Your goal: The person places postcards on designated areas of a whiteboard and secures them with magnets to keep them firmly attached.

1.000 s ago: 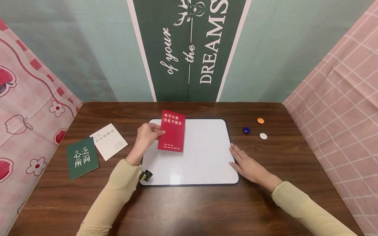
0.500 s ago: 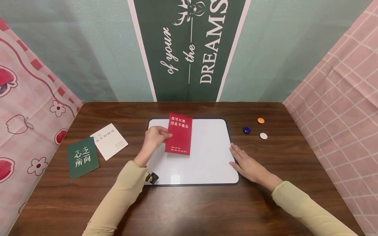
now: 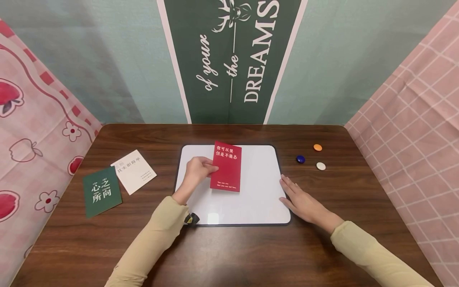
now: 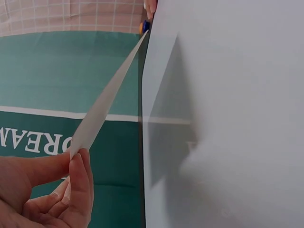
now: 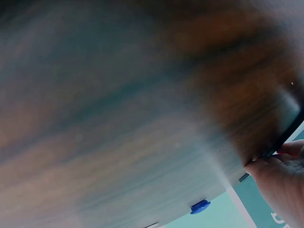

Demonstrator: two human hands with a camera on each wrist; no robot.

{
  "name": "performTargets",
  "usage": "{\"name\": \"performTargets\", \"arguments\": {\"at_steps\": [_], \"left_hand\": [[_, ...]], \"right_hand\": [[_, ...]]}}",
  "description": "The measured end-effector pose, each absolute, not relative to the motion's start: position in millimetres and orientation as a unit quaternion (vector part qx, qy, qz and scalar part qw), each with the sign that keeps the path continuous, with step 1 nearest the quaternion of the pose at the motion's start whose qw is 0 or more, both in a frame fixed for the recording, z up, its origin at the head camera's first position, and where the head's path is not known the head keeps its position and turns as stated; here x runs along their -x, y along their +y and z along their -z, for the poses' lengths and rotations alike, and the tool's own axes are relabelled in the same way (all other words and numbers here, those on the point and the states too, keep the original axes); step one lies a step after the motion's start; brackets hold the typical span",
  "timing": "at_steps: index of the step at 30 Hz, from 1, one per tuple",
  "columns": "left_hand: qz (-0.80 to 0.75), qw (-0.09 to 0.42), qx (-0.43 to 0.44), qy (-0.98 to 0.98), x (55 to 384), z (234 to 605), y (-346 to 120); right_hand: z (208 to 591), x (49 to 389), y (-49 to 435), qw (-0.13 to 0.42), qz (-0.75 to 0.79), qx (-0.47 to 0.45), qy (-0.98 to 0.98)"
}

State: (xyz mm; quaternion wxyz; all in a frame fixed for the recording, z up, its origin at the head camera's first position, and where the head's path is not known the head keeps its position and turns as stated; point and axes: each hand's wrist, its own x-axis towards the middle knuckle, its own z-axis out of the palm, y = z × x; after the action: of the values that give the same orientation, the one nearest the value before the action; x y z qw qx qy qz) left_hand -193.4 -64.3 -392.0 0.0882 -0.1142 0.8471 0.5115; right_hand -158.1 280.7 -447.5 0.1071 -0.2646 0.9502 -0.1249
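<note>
My left hand point(image 3: 197, 170) pinches the left edge of a red card point(image 3: 226, 167) with white Chinese and English print. The card is over the whiteboard point(image 3: 259, 203), a white panel with a dark rim. In the left wrist view, thumb and fingertips grip the card point(image 4: 102, 107) near one end, and it appears thin and raised off the board, with its reflection beneath. With fingers extended, my right hand point(image 3: 303, 201) rests against the board's right edge. The right wrist view is mostly blurred wood, with part of that hand point(image 5: 280, 183) at the rim.
Left of the board lie a green card point(image 3: 102, 191) and a white card point(image 3: 134, 171), their edges meeting. Round button-like pieces, orange point(image 3: 317, 147), blue point(image 3: 300, 159) and white point(image 3: 320, 166), lie to the right on the wooden table point(image 3: 251, 255). Curtains hang behind and at both sides.
My left hand has carried the red card rightward and slightly toward me, from the board's left part to nearer its middle. My right hand stays at the right edge.
</note>
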Motion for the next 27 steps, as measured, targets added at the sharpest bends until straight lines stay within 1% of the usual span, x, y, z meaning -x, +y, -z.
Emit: {"name": "performTargets", "arguments": {"at_steps": [16,27], "left_hand": [[-0.523,0.090,0.104,0.841,193,402,-41],[-0.530,0.104,0.094,0.836,193,406,-26]], "right_hand": [[447,158,280,0.103,0.125,0.267,0.950],[447,158,280,0.104,0.126,0.265,0.950]]}}
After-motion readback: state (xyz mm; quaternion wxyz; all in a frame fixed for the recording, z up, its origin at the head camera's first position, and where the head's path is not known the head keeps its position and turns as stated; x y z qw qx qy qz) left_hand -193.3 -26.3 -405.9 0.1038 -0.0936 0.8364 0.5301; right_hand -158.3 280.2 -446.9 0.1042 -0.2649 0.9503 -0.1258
